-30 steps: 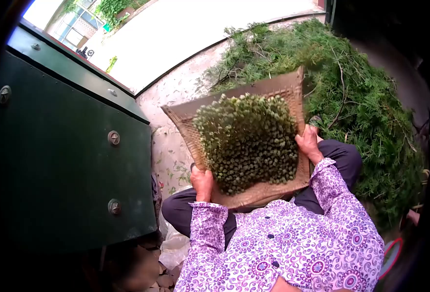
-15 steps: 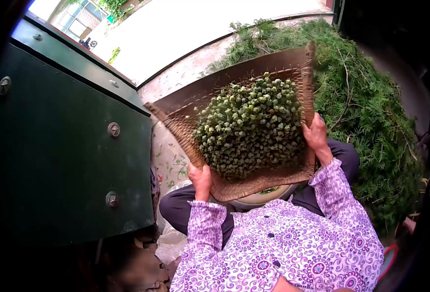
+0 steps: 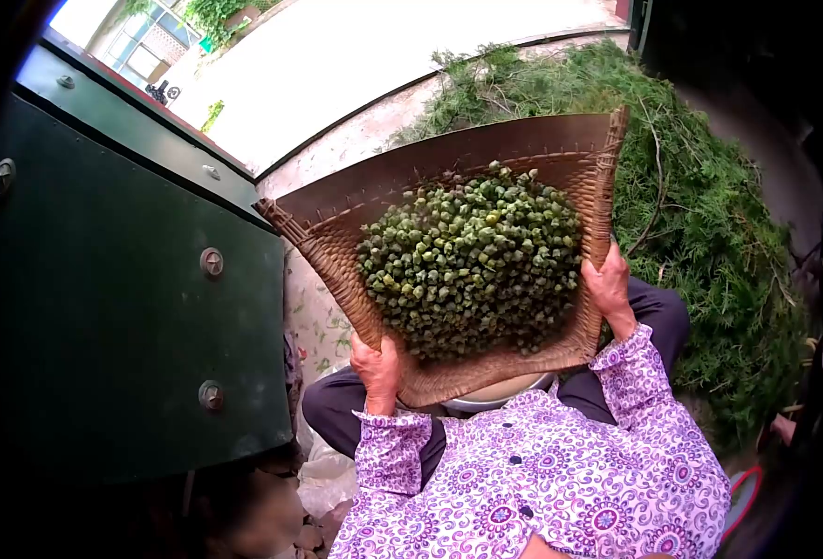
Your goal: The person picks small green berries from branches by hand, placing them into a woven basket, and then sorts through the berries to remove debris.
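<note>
The woven tray (image 3: 337, 252) is seen in warm brown, with a fine crossed weave that is darker along the far inner wall. The pods (image 3: 472, 261) heaped in it are coloured olive to dark green, with some yellow-green among them. The shirt (image 3: 561, 494) is printed with purple and violet swirls and round flowers on white. The trousers (image 3: 332, 410) are shown near black. The metal panel (image 3: 123, 307) is painted deep green and studded with dull grey bolts (image 3: 211, 262). The heap of branches (image 3: 700, 224) is coloured bright green. A faded green floral print is borne by the pale sheet (image 3: 314, 321).
</note>
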Available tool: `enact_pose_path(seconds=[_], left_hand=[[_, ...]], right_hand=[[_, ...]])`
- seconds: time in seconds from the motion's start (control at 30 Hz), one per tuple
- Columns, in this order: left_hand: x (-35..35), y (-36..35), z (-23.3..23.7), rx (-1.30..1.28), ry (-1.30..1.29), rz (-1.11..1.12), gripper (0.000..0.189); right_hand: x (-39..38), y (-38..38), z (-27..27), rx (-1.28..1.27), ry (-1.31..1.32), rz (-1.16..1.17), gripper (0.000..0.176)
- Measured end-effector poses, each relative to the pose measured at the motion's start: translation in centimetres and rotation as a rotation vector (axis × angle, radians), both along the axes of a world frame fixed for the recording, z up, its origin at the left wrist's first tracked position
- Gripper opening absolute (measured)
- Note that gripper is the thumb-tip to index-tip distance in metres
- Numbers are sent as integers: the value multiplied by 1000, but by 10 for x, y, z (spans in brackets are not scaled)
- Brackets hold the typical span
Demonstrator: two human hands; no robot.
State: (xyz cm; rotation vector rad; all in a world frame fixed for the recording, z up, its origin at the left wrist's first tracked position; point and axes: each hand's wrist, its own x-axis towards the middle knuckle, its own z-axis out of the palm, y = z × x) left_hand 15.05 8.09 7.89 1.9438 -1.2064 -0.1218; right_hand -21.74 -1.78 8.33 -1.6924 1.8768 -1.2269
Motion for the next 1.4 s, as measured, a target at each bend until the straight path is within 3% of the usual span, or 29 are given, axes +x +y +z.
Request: enact_pose_path(seconds=[0.1, 0.13, 0.17, 0.2, 0.3, 0.33, 0.43, 0.5, 0.6, 0.63, 0.7, 0.73, 0.77, 0.8, 0.83, 0.9, 0.97, 1.1, 1.23, 1.3, 1.37, 1.4], left_hand=[[6, -2, -33, 304, 140, -17, 27], [9, 7, -54, 323, 106, -35, 34], [1, 19, -47, 383, 110, -24, 44], [0, 24, -53, 398, 112, -55, 47], [4, 36, -65, 436, 103, -78, 52], [4, 29, -59, 367, 131, -63, 49], [13, 13, -47, 169, 50, -15, 28], [1, 6, -14, 1, 119, -5, 23], [9, -5, -33, 147, 162, 43, 23], [18, -9, -62, 341, 95, 57, 35], [7, 13, -58, 272, 167, -3, 50], [5, 22, -56, 351, 161, -8, 57], [6, 23, -60, 390, 149, 11, 58], [10, 24, -66, 419, 147, -12, 57], [17, 23, -78, 485, 154, 4, 43], [10, 2, -57, 266, 147, 3, 18], [14, -23, -34, 131, 85, -14, 17], [26, -65, 30, -41, 84, -93, 20], [5, -69, 79, -165, 380, -134, 21], [26, -72, 27, -112, 150, -82, 23], [11, -55, 13, 57, 30, 1, 21], [15, -39, -7, 52, 178, -49, 18]], right_hand=[[-4, -4, -51, 250, 214, 96, 32], [-7, 5, -60, 66, 286, 113, 35], [-14, 14, -77, -106, 358, 121, 38], [-13, 22, -80, 214, 113, 117, 40], [-15, 25, -66, 414, 70, 138, 29], [-12, 21, -66, 184, 75, 137, 26], [0, 6, -21, 86, 120, 65, 24], [10, 4, 20, -86, 50, 59, 26], [5, -21, -21, 30, 168, 81, 25], [3, -27, -53, 23, 262, 120, 27], [-1, -6, -61, -108, 394, 157, 30], [-7, 3, -65, -46, 315, 212, 29], [-8, 7, -76, -201, 428, 151, 26], [-8, 9, -77, -32, 293, 173, 26], [-8, 12, -77, 131, 155, 178, 25], [-5, -2, -67, -85, 246, 129, 24], [2, -16, -26, 8, 172, 71, 23], [5, -42, 38, -111, 113, 46, 19], [5, -61, 60, -194, 7, 80, 20], [6, -64, 41, -112, 86, 28, 22], [-3, -62, 1, -65, 144, 85, 25], [-2, -49, -7, -8, 128, 110, 25]])
